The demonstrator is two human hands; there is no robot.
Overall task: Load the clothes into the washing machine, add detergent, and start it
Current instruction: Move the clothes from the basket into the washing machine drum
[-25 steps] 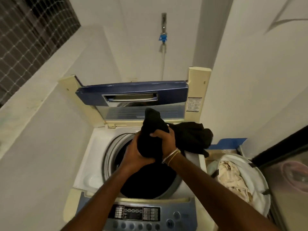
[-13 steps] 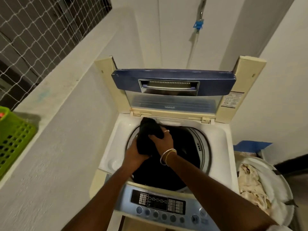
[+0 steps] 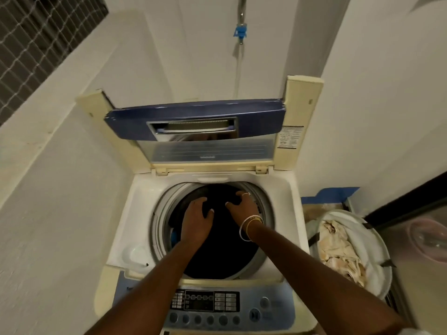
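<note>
Your left hand and right hand are both down in the drum, apart, fingers bent over the dark clothes. It's too dark to tell whether they grip or just press. The lid is up. Loading looks partway done: light clothes lie in the basket beside the washing machine. No detergent is visible. Detergent and the control panel start are left, I'd judge.
</note>
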